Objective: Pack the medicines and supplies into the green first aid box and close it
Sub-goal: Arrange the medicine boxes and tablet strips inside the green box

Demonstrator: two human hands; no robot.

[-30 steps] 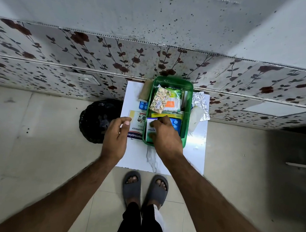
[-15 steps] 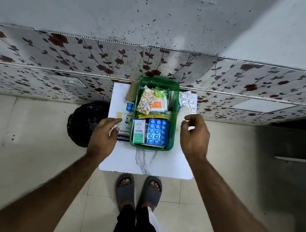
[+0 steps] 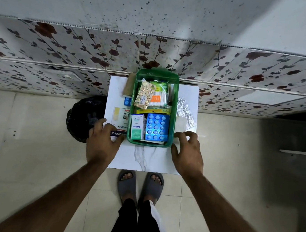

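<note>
A person's left hand (image 3: 102, 145), fingers spread, rests on a plaster box (image 3: 119, 121) at nine o'clock of the open green first aid box (image 3: 174, 106). The right hand (image 3: 186, 154), open and empty, rests on the white table (image 3: 145, 160) at four o'clock. A blue blister pack (image 3: 156, 127) lies inside the box; a foil strip (image 3: 185, 110) lies outside at three o'clock.

A small white marble-look table (image 3: 145, 158) stands against the wall. On it sit the green box (image 3: 173, 117), a plaster packet (image 3: 120, 120), a foil strip (image 3: 185, 109) and a tan roll (image 3: 129, 86).
</note>
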